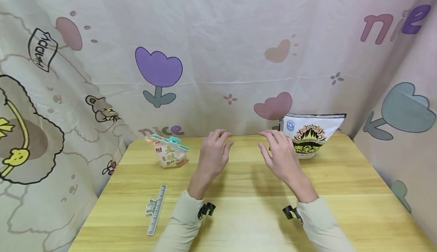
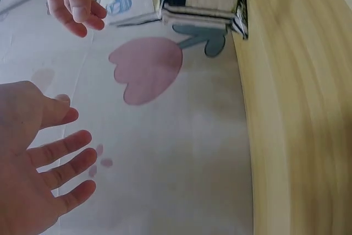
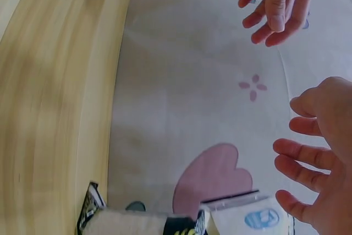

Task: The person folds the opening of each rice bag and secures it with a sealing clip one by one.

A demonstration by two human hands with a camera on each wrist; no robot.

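Observation:
My left hand hovers above the middle of the table, fingers relaxed and spread, holding nothing. Facing it, my right hand hangs over the table with loosely bent fingers and nothing in them. Just behind the right hand stands a white rice bag with a black and orange print, partly covered by that hand in the head view. To the left of my left hand sits a small snack bag, its folded top held by a teal sealing clip. In the left wrist view, the left palm shows bare.
A grey sealing clip with a ruler-like bar lies on the left front of the wooden table. A patterned cloth hangs behind the table and along both sides. Dark wrist cameras sit on both sleeves.

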